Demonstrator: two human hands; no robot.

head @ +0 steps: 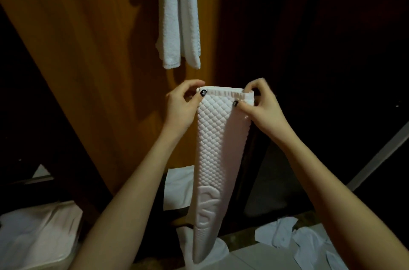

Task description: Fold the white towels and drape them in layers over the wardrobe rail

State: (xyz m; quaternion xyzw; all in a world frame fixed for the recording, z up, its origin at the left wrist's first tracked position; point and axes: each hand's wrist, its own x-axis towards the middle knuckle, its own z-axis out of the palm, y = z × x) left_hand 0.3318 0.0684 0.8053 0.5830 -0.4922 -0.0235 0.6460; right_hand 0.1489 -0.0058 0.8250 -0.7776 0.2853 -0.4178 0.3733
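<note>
Head view. A quilted white towel (212, 159), folded lengthwise into a narrow strip, is being held up in front of the wooden wardrobe panel (88, 59). It is hanging free from its hemmed top edge, with the tail reaching down near the floor. The top left corner is being pinched by the left grip (180, 106), thumb in front and fingers behind. The top right corner is being pinched the same way by the right grip (263, 108), so both are clamped on the hem. A plain white towel (179, 15) is hanging above from a support cut off by the frame; the rail itself is not being shown. More white cloths are lying on the floor at lower right (298, 241) and lower left (37, 230). Judgement: the towel is being treated as light, soft and limp, with the padded quilting lending a little body. It is neither slippery nor fragile. The folded layers are likely to slide apart unless all are being pinched together at the corners.
</note>
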